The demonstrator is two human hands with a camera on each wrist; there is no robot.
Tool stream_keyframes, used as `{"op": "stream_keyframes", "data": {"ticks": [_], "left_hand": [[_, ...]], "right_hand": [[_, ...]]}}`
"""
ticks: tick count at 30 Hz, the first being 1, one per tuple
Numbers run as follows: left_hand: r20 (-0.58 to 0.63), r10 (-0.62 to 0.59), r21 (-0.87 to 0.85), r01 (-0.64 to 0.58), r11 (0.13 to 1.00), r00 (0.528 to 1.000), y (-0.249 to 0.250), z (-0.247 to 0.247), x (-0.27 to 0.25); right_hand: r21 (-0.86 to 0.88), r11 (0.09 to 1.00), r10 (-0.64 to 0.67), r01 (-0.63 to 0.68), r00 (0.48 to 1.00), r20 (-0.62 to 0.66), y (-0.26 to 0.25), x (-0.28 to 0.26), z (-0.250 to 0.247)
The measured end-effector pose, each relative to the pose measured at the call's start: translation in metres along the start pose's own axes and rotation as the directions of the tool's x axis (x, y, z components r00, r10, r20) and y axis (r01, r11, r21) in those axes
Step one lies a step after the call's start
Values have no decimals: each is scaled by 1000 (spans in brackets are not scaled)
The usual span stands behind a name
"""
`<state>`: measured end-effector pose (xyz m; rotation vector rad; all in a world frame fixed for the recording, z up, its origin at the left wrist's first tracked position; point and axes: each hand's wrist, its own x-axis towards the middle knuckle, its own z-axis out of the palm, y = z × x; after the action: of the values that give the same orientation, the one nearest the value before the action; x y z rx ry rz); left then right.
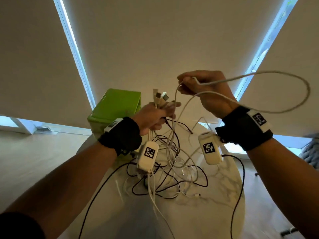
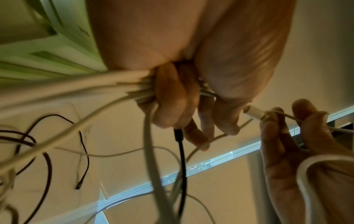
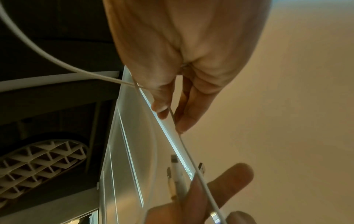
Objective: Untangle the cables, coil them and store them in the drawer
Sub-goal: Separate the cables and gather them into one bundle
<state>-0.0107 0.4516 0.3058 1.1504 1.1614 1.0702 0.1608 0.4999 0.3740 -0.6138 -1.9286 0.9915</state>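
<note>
Both hands are up in the middle of the head view, raised over a round white marble-look desk (image 1: 222, 195). The left hand (image 1: 156, 116) is wrapped around a whole bundle of white cables (image 2: 118, 84), with the USB plugs (image 1: 159, 96) sticking up out of the top of the fist. A black cable (image 2: 181, 159) hangs out of the bottom of that same grip in the left wrist view.

The right hand (image 1: 205, 88) sits a bit higher, to the right of the left one, and pinches a single white cable (image 1: 276, 74) between thumb and fingertips (image 3: 184, 121). That cable swings out in a big loop toward the right edge of the head view and comes back around by the wrist. Its plug end (image 2: 252, 111) pokes out right at the pinch in the left wrist view.

Below the hands, the tangle of white and black cables (image 1: 172, 173) hangs down and piles on the desk at lower centre.

The green drawer box (image 1: 114, 107) stands on the desk just left of the left hand; can't tell if a drawer is open. Window blinds (image 1: 155, 40) fill the whole top of the picture.
</note>
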Motion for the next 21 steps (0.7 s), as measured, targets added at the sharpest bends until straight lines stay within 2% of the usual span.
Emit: {"op": "stream_keyframes", "data": {"ticks": [3,5,6,7,8,9,10,11,12,14,15,17,18,19,21], "left_hand": [[56,22,100,-28,995,998,1,1,-2],[8,49,160,-50,986,999,-1,-1,-2],[-41,68,146,-62,987,997,-3,-3,-1],[-90,81,102,-72,992,993,-4,-5,1],[-129,89,50,-83,995,988,-4,-7,3],[-161,97,18,-96,995,982,-4,-10,5],[-190,110,11,-110,994,976,-3,-12,6],[-221,126,16,-125,992,967,-2,-15,7],[-256,138,19,-137,990,957,0,-19,7],[-349,143,8,-149,989,926,3,-30,6],[-400,133,-3,-146,989,907,4,-36,6],[-487,97,4,-109,994,868,4,-46,4],[-532,82,24,-82,996,843,3,-50,3],[-585,70,39,-58,998,808,2,-53,2],[-652,59,21,-60,998,756,-1,-56,-1]], "right_hand": [[118,993,9,9,988,-154,5,0,-5],[182,983,40,-3,979,-198,11,-3,-6],[158,986,86,-61,984,-156,16,-6,-4],[100,982,165,-158,984,-68,21,-11,1],[7,963,269,-270,961,57,30,-19,8],[-138,929,367,-344,908,201,40,-27,16],[-300,887,443,-352,831,336,48,-38,25],[-449,844,494,-294,753,435,59,-47,33],[-562,800,521,-209,707,478,72,-55,39],[-719,687,563,-108,704,433,99,-61,39],[-772,623,588,-127,726,355,113,-62,34],[-758,573,613,-312,777,144,135,-59,17],[-711,567,626,-416,778,44,143,-56,6],[-666,563,640,-489,768,-23,147,-55,-5],[-657,529,679,-537,732,-52,148,-55,-22]]}}
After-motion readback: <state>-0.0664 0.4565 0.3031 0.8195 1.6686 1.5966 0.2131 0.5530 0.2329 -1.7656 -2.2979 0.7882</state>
